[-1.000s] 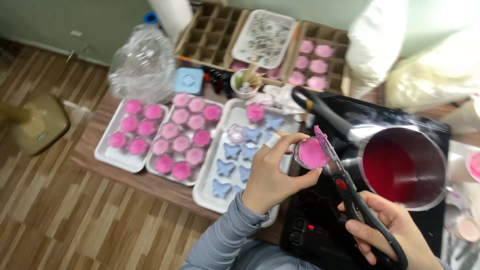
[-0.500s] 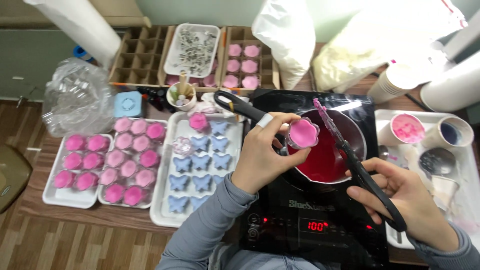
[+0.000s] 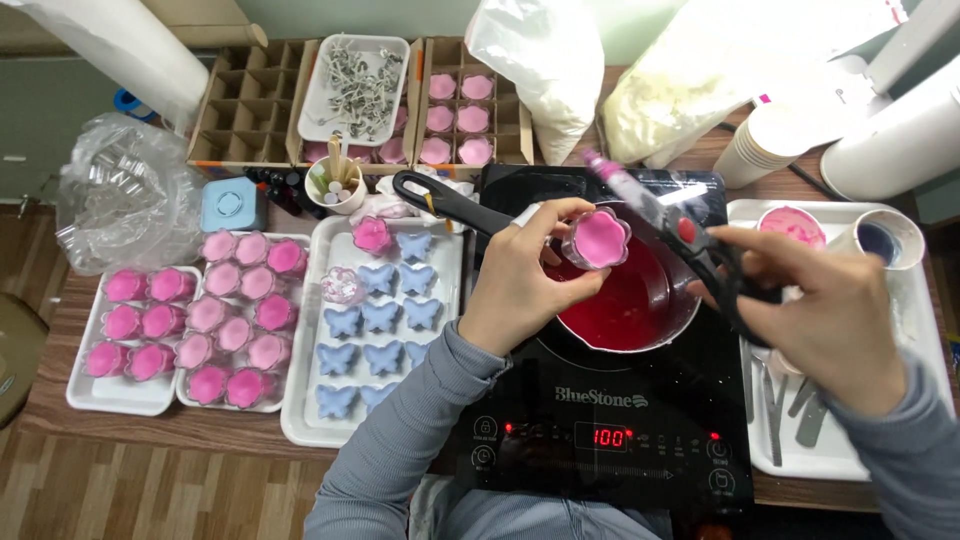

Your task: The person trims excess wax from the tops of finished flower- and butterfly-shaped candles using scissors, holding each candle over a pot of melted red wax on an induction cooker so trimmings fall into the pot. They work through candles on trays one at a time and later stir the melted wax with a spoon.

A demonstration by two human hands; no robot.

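Note:
My left hand (image 3: 525,285) holds a small flower-shaped clear cup filled with pink wax (image 3: 597,238) over a saucepan of melted red wax (image 3: 620,300). The pan stands on a black induction cooker (image 3: 600,440), its black handle (image 3: 440,200) pointing left. My right hand (image 3: 825,310) grips black-handled scissors (image 3: 680,235) whose wax-stained blades point up-left, just right of the cup. Both arms wear grey sleeves.
Left of the cooker are white trays: one with blue butterfly candles (image 3: 380,330), two with pink flower candles (image 3: 235,320). Cardboard divider boxes (image 3: 455,110), a tray of wicks (image 3: 355,85), wax bags (image 3: 545,60), paper cups (image 3: 770,150) and a right tray with cups and tools (image 3: 850,400) surround the workspace.
The view has shifted so the cooker sits more central. My left hand kept the pink cup over the pan, and my right hand with the scissors rose closer to the cup.

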